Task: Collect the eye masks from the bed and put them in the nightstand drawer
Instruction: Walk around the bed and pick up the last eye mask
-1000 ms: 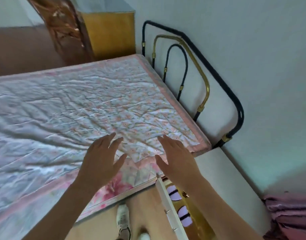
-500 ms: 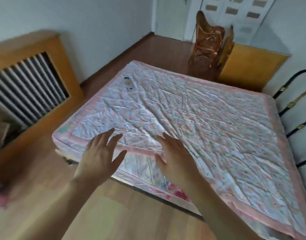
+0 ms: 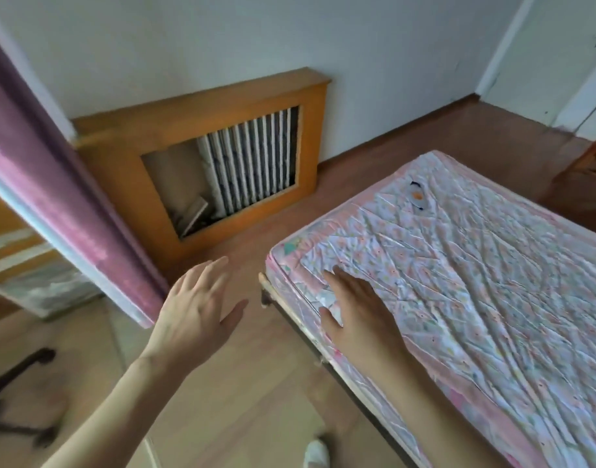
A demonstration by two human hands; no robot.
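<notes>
Both hands are empty as I see it: my right hand (image 3: 357,315) hovers flat, fingers straight and spread, over the near corner of the bed (image 3: 492,298), and my left hand (image 3: 198,305) hangs splayed over the wooden floor (image 3: 256,400) beside the bed, holding nothing. One eye mask (image 3: 417,195) shows on the quilt, a small white piece with dark and orange marks, lying near the far left edge of the mattress. From the right hand it sits well ahead and a little to the right, up the bed toward the far wall. Its long axis seems to run roughly along that line, slanting away from me, though it is too small to be sure. I judge the right hand the nearer one, already over the mattress, while the left would have to cross the bed's corner. The nightstand drawer is not in view.
</notes>
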